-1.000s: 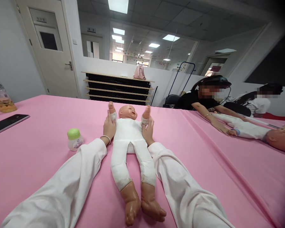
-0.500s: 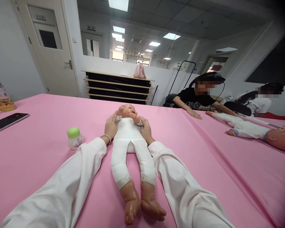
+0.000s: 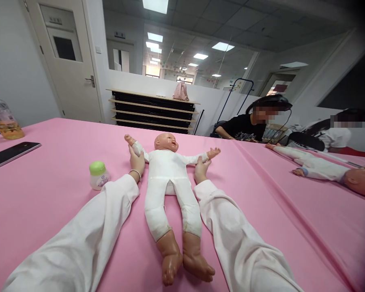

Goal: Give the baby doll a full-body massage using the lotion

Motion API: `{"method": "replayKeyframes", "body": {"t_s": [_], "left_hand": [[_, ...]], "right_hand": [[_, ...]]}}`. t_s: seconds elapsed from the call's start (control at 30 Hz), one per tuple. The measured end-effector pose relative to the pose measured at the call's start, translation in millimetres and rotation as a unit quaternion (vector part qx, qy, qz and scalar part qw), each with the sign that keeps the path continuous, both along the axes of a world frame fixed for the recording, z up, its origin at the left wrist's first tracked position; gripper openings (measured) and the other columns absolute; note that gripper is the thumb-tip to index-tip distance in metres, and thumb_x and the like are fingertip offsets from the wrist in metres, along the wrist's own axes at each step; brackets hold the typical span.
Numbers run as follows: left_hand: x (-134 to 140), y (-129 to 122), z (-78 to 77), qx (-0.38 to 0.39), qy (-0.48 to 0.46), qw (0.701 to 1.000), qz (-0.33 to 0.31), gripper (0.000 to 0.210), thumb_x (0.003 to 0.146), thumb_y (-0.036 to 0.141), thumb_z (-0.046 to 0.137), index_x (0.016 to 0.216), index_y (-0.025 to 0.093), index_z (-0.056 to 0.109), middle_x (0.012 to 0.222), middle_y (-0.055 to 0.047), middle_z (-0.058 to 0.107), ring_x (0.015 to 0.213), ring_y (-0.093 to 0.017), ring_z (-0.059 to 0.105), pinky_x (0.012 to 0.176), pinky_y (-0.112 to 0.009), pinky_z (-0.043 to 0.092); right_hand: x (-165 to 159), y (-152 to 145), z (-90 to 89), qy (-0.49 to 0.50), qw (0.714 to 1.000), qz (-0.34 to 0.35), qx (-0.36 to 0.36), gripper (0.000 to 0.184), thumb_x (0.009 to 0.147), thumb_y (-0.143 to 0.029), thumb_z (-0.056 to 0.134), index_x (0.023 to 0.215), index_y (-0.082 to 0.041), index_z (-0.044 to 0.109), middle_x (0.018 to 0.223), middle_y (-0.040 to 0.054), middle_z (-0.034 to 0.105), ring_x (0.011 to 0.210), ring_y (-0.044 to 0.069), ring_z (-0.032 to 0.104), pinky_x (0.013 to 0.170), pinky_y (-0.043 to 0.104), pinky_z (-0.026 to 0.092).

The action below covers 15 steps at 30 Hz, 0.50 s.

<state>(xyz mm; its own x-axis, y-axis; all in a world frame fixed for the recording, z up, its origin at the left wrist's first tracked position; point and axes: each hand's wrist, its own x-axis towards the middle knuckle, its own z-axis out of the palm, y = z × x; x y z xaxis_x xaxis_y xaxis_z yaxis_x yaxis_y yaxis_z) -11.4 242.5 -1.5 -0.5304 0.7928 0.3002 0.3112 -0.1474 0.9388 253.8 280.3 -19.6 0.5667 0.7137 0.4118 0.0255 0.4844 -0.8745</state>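
A baby doll (image 3: 169, 166) with a white cloth body lies on its back on the pink table cover (image 3: 67, 215), feet towards me. Both its arms are stretched out sideways. My left hand (image 3: 136, 163) is closed around the doll's forearm on the left side of the view. On the other side, my right hand (image 3: 202, 169) grips the other forearm just below the doll's open hand. The doll's head is turned to the right. A small jar with a green lid (image 3: 98, 175) stands to the left of my left forearm.
At the far left are a phone (image 3: 13, 155) and a bottle of amber liquid (image 3: 5, 119). Another doll (image 3: 325, 164) lies at the right, near a person in black (image 3: 243, 126). A second person (image 3: 337, 134) sits further right.
The doll's arms have moved from across its chest out to the sides, with my hands moving apart on them. The person in black has drawn their arms back from the table.
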Motion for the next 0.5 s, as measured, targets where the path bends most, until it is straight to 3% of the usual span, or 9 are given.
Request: {"method": "replayKeyframes", "body": {"t_s": [0.1,0.23,0.33,0.5], "left_hand": [[5.8,-4.6,7.8,0.066,0.099,0.992,-0.038,0.072,0.083,0.020,0.045,0.144,0.027,0.007,0.137,-0.004,0.044,0.110,-0.023,0.053,0.089,-0.035,0.044],[17.7,-8.3,15.1,0.089,0.308,0.943,-0.088,0.060,0.082,0.009,0.038,0.138,0.029,0.034,0.132,-0.003,0.049,0.109,-0.025,0.047,0.091,-0.040,0.038],[24.0,-10.5,18.2,0.058,0.415,0.903,-0.096,0.054,0.083,0.009,0.035,0.128,0.036,0.047,0.133,-0.001,0.048,0.105,-0.027,0.044,0.083,-0.043,0.038],[24.8,-10.1,21.6,0.044,0.470,0.875,-0.110,0.051,0.084,0.011,0.039,0.127,0.039,0.047,0.133,0.001,0.048,0.103,-0.028,0.041,0.080,-0.043,0.036]], "right_hand": [[-16.0,-17.6,13.4,-0.189,0.981,-0.009,0.038,0.061,0.079,-0.025,0.048,0.136,-0.020,0.027,0.132,0.0106,0.043,0.121,0.021,0.042,0.104,0.043,0.033],[-35.6,-32.2,26.1,-0.435,0.891,0.077,0.109,0.044,0.081,-0.015,0.042,0.122,-0.027,0.054,0.129,0.0055,0.048,0.121,0.022,0.043,0.103,0.041,0.034],[-40.6,-33.9,29.9,-0.494,0.854,0.095,0.128,0.037,0.083,-0.016,0.043,0.110,-0.029,0.064,0.135,0.0011,0.044,0.125,0.024,0.039,0.105,0.044,0.031],[-39.8,-30.0,31.0,-0.505,0.847,0.106,0.125,0.036,0.084,-0.016,0.042,0.109,-0.029,0.064,0.140,-0.0017,0.039,0.126,0.025,0.038,0.104,0.044,0.029]]}}
